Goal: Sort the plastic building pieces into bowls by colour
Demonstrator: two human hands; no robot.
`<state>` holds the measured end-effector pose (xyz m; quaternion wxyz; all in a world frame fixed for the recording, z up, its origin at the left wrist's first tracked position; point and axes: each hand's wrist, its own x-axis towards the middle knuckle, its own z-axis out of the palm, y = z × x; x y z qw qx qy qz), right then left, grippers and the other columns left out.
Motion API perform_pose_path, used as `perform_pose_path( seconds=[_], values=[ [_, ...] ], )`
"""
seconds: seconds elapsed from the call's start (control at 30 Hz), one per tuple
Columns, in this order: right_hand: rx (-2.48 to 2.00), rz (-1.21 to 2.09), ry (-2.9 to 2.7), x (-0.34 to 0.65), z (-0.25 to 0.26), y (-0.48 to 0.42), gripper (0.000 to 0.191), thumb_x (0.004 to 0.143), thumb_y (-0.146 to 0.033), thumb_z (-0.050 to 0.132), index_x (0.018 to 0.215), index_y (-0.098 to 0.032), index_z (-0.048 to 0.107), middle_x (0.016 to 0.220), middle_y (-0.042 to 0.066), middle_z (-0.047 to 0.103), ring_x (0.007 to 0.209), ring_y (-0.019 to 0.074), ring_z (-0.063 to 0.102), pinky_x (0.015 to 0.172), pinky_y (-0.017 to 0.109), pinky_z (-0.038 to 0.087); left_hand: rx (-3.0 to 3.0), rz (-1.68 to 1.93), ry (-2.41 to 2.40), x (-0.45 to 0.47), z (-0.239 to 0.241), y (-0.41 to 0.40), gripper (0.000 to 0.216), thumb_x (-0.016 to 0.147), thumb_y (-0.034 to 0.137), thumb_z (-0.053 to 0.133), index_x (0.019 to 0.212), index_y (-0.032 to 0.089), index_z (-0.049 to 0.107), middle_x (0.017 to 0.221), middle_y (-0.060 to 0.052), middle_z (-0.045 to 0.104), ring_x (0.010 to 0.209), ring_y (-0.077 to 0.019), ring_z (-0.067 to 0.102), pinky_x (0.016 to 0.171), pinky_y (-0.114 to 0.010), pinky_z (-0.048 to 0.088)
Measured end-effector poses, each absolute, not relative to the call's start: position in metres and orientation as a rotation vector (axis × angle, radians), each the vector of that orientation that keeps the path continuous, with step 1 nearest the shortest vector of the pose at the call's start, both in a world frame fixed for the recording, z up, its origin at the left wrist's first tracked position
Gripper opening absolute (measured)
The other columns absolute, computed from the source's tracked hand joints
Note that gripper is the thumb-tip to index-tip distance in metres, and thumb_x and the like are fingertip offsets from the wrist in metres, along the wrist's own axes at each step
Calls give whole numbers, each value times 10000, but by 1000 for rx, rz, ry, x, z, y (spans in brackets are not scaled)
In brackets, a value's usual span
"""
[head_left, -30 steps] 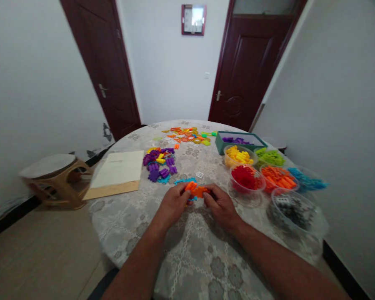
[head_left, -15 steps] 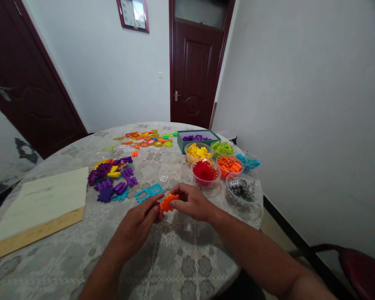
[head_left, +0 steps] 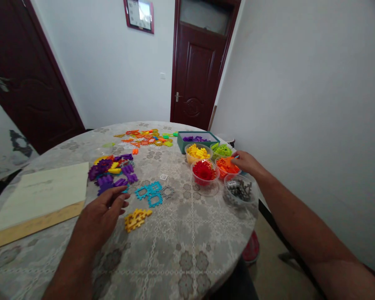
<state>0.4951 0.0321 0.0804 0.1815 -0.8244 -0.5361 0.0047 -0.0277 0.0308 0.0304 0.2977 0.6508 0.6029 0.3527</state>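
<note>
My right hand (head_left: 247,162) reaches over the clear bowl of orange pieces (head_left: 222,171). Its fingers are pinched at an orange toothed plastic piece (head_left: 230,162) above the bowl's heap. My left hand (head_left: 101,212) hovers low over the table with its fingers apart and nothing in them. Just right of it lies a yellow toothed piece (head_left: 137,219). Beyond the left hand is a mixed pile of purple pieces (head_left: 105,180) with some yellow and blue. Blue square frames (head_left: 150,193) lie joined flat, with a grey frame (head_left: 168,192) at their right.
Bowls of yellow (head_left: 197,152), red (head_left: 204,171), green (head_left: 221,150) and grey pieces (head_left: 240,191) cluster at the right. Behind them sits a green box (head_left: 183,143) holding purple pieces. Flat orange shapes (head_left: 143,137) spread at the back; a pale board (head_left: 46,196) lies left.
My right hand has moved right with the orange piece to the orange bowl. The left hand has let go and drawn left, uncovering the yellow piece and another blue frame.
</note>
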Motion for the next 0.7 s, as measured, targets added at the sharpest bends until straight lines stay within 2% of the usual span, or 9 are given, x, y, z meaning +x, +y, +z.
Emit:
perform_pose_path(
  seconds=[0.23,0.33,0.47,0.6,0.7],
  values=[
    [-2399,-45,-1570,506,64,36,302,910,-224,621,1146,-127,784,1044,126,797,902,200,723,786,257,495,1804,759,1747,-46,29,33,478,920,545,553,1287,261,667,956,-20,819,937,-281,774,890,-402,581],
    [-2444,-113,-1571,505,63,30,297,900,-213,626,1133,-142,796,1110,149,795,1002,230,730,853,276,497,1938,708,1780,-53,27,33,455,933,526,545,1297,280,663,1007,-6,818,982,-275,752,904,-380,551],
    [-2455,-214,-1606,496,68,15,311,927,-233,594,1163,-162,784,1197,168,775,1078,263,718,911,317,500,1998,677,1780,-55,26,29,497,937,508,507,1320,231,661,1075,-48,807,993,-268,748,905,-368,544],
    [-2154,-413,-1733,460,75,-7,298,957,-311,560,1118,-175,772,1155,160,765,1021,279,716,924,371,517,2054,678,1658,-53,19,24,547,884,500,530,1311,197,686,1140,-96,788,1007,-268,740,932,-376,553],
    [-1826,-234,-1916,407,77,-24,295,970,-354,558,1131,-204,754,1082,125,763,908,252,710,866,374,535,2067,631,1604,-53,10,22,538,868,476,594,1333,222,691,1245,-107,763,1093,-279,724,961,-380,550]
  ],
)
